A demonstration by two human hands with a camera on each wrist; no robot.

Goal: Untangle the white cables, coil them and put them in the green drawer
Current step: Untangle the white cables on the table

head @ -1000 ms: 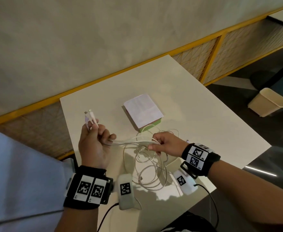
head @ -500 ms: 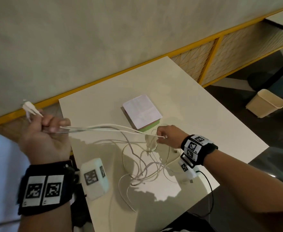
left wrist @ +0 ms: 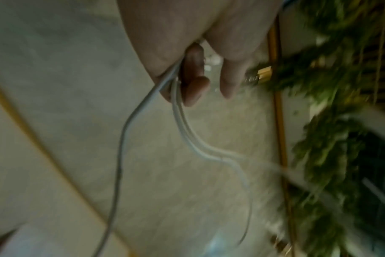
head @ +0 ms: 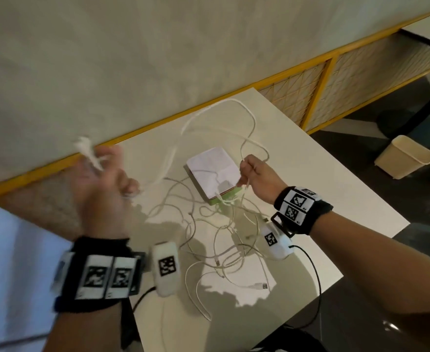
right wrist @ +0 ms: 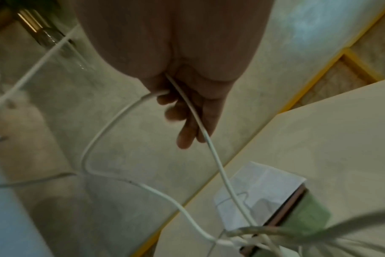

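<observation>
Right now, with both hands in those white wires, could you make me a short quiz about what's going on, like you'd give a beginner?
1. True or false: the left hand grips cable ends raised off the table.
2. Multiple choice: what lies on top of the green drawer? A) a white paper B) a mug C) scissors.
3. Fill in: most of the white cables lie in a loose ____ on the table, in front of the drawer.

Key: 1 true; the hand is blurred, but the left wrist view shows fingers curled round the strands. 2 A, the white paper. 3 tangle; the right hand holds one strand lifted from it.
</observation>
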